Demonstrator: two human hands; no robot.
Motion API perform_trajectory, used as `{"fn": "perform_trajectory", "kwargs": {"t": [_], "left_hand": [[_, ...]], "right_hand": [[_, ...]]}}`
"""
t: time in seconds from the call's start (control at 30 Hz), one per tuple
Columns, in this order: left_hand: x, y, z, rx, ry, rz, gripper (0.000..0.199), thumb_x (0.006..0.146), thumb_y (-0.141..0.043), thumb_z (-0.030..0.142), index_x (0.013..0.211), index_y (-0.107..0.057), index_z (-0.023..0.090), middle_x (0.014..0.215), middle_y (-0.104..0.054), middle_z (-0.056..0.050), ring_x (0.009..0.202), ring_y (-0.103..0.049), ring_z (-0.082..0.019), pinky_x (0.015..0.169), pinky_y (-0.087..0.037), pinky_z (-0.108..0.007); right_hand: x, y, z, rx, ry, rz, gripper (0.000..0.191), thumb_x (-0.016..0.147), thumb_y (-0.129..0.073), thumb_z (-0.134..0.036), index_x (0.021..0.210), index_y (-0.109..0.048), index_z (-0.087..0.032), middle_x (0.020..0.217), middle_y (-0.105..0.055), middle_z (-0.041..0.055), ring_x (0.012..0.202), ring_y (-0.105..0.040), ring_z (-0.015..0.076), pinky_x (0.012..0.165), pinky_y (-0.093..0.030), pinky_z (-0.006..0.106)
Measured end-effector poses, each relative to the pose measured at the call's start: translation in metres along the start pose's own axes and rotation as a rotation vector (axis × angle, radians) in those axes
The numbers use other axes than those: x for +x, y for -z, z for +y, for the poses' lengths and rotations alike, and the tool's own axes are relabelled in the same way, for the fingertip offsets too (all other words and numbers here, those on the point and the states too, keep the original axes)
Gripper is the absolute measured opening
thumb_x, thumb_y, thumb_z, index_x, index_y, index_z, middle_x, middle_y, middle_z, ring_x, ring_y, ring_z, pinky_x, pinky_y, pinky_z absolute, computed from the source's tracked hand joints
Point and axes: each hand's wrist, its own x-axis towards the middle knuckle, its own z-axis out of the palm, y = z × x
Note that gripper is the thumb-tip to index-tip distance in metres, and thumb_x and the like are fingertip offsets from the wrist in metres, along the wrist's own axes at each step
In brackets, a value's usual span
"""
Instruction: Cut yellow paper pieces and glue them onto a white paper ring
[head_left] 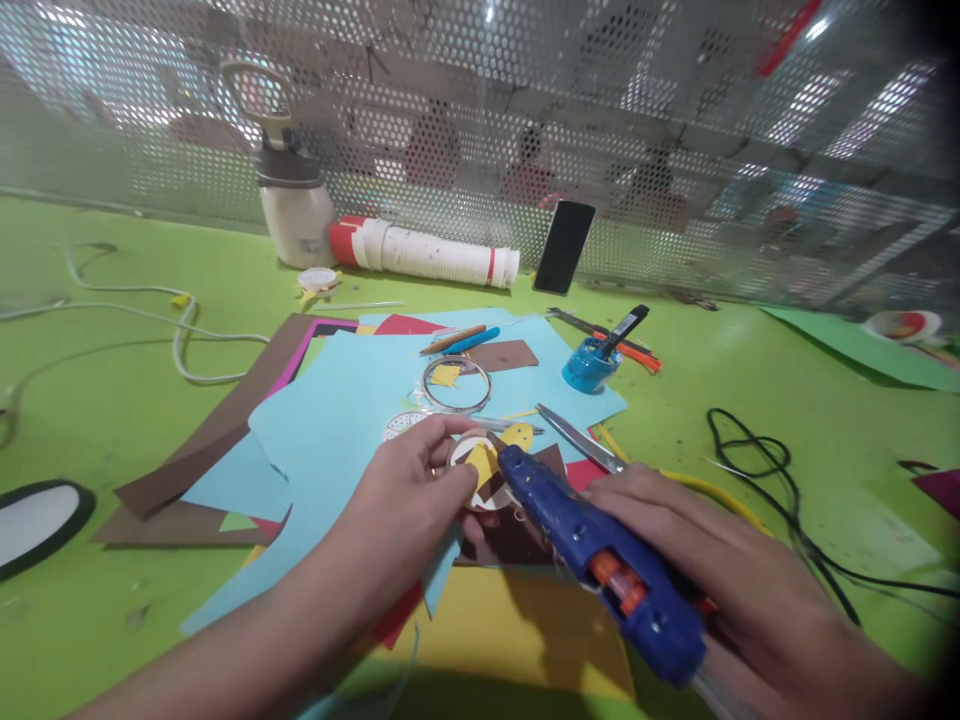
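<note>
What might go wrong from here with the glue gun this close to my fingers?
The glue gun's nozzle is close to the left hand holding the small round piece; if hot, it might burn a finger. The scissors show just beyond the right hand, so a forward slip could bump their blades. The blue jar, with a black-handled tool leaning out, might tip if knocked.

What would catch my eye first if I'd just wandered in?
Probably the dark-blue plastic glue gun in the right hand, front and centre, its tip pointing toward a small white disc with yellow and brown pieces in the left hand. Behind, a white pump bottle with a grey collar stands beside a red-and-white stack of cups lying sideways.
</note>
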Motion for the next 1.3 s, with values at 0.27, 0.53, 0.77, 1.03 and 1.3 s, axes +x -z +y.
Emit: {"fn": "perform_trajectory", "kwargs": {"t": [0.27,0.53,0.77,1.03,1.3], "left_hand": [[-0.0009,0.0007,-0.0022,-0.012,0.016,0.009,0.031,0.072,-0.06,0.019,0.102,-0.056,0.015,0.058,-0.058,0.004,0.044,-0.056,-0.013,0.048,-0.048,-0.025],[-0.0018,-0.0014,0.0009,-0.055,0.034,-0.023,0.021,0.071,-0.059,0.015,0.091,-0.055,0.015,0.056,-0.06,0.002,0.046,-0.056,-0.013,0.049,-0.05,-0.024],[-0.0015,-0.001,0.0001,-0.057,0.044,-0.025,0.018,0.07,-0.061,0.018,0.087,-0.056,0.015,0.055,-0.061,0.001,0.045,-0.055,-0.012,0.049,-0.049,-0.024],[-0.0015,-0.0015,0.0004,-0.038,0.034,-0.018,0.021,0.07,-0.058,0.016,0.091,-0.057,0.016,0.056,-0.062,0.001,0.047,-0.058,-0.014,0.049,-0.05,-0.025],[-0.0017,0.0002,-0.0013,-0.022,0.036,-0.021,0.021,0.07,-0.058,0.012,0.09,-0.057,0.015,0.058,-0.063,0.001,0.047,-0.059,-0.013,0.049,-0.05,-0.024]], "right_hand": [[0.0023,-0.0018,-0.0019,-0.043,0.031,0.028,0.048,0.092,-0.049,-0.03,0.139,-0.039,-0.029,0.133,-0.058,0.0035,0.124,-0.054,0.022,0.107,-0.044,0.031],[-0.0003,-0.0067,-0.0005,-0.062,0.032,0.035,0.046,0.093,-0.047,-0.03,0.138,-0.04,-0.026,0.134,-0.057,0.0045,0.126,-0.051,0.0211,0.109,-0.04,0.031],[0.0,-0.0083,-0.001,-0.053,0.033,0.065,0.044,0.093,-0.047,-0.029,0.137,-0.041,-0.026,0.131,-0.058,0.0059,0.123,-0.053,0.0205,0.109,-0.04,0.031],[0.0014,-0.007,0.0005,-0.02,0.027,0.052,0.044,0.092,-0.049,-0.027,0.136,-0.042,-0.026,0.129,-0.058,0.0071,0.122,-0.054,0.0216,0.107,-0.043,0.032],[0.0047,-0.0039,-0.0014,0.02,0.014,0.027,0.043,0.093,-0.046,-0.027,0.136,-0.041,-0.029,0.128,-0.059,0.0068,0.121,-0.055,0.0226,0.105,-0.046,0.036]]}}
